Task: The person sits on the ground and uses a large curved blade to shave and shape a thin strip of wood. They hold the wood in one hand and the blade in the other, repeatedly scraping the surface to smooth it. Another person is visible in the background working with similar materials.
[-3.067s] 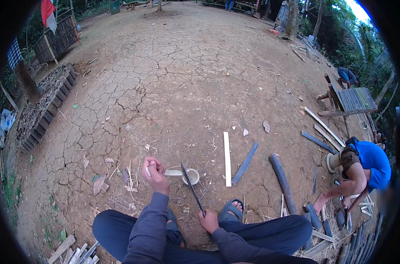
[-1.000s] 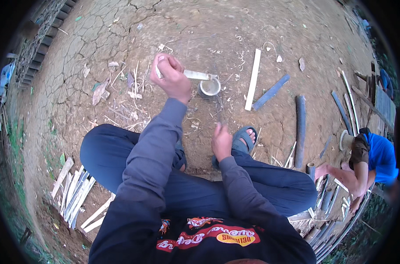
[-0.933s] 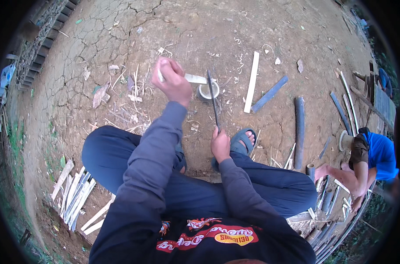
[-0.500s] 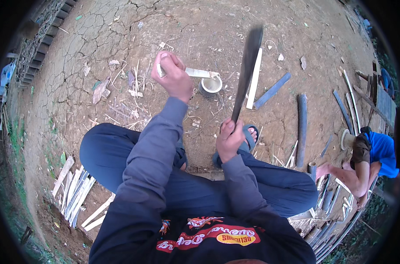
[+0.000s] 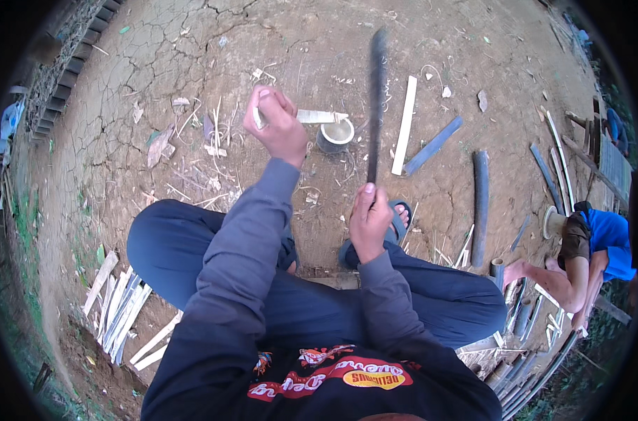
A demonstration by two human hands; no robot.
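My left hand (image 5: 279, 126) is closed around a pale split bamboo strip (image 5: 322, 117). The strip points right, and its far end reaches over a short, upright bamboo stump (image 5: 335, 137) with a pale rim. My right hand (image 5: 370, 221) grips a machete (image 5: 377, 98) near the right foot. Its dark, slightly blurred blade points away from me, to the right of the stump and apart from the strip. Most of the machete's handle is hidden by my fingers.
A pale strip (image 5: 404, 126), a dark bamboo piece (image 5: 435, 145) and a longer bamboo pole (image 5: 480, 207) lie on the right. Split strips (image 5: 126, 312) are heaped at the lower left. Another person (image 5: 579, 259) sits at the far right.
The machete blade has swung left, from a rightward slant to nearly straight ahead. My right hand has shifted slightly. My left hand and the bamboo strip have barely moved.
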